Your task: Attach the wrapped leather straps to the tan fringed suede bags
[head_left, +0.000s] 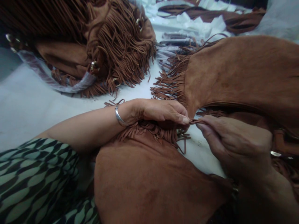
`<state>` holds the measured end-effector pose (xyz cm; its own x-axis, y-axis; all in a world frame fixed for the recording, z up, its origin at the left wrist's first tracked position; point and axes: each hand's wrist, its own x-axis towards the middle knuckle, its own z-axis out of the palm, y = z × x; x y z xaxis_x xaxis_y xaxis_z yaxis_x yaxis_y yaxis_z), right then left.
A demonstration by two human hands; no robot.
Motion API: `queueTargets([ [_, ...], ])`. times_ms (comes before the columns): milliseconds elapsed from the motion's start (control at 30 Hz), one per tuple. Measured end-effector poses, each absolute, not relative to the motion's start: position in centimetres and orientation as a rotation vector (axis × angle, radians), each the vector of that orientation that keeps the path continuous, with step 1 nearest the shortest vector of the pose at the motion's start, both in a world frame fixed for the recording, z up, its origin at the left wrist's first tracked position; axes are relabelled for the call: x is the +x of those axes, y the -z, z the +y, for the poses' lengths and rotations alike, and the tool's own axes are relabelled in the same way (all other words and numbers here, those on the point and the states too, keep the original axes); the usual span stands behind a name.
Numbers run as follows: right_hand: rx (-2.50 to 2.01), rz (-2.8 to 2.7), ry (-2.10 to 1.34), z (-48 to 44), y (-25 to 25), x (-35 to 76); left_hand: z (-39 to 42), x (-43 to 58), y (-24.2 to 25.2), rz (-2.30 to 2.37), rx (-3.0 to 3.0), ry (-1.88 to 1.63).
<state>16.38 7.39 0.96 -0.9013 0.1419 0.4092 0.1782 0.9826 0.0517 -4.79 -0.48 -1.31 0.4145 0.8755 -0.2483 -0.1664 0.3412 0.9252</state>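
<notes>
A brown suede fringed bag lies in front of me on a white table. My left hand rests on its fringe, fingers closed and pinching a thin suede strip near a small metal ring. My right hand meets it from the right, its fingers pinched on the same strip. A silver bangle sits on my left wrist.
A second brown suede fringed bag lies at the right, just behind my hands. A heap of fringed bags with metal rings fills the upper left, partly on clear plastic. White paper and more brown pieces lie at the back.
</notes>
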Motion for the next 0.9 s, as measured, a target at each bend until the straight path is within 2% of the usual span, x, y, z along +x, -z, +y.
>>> queueTargets([
  [233,-0.244,-2.709,-0.005,7.1,-1.3,16.2,0.1,-4.5,2.4,0.860,0.980,-0.890],
  [500,-0.219,-2.715,0.133,7.2,-1.1,16.6,0.4,-4.0,2.4,1.054,1.135,-0.914],
  [667,-0.224,-2.718,0.322,7.0,-0.8,16.4,0.5,-4.1,2.5,1.065,1.242,-0.881],
  [900,-0.269,-2.740,0.362,6.8,-1.1,15.6,0.8,-4.5,2.1,1.021,1.518,-0.850],
])
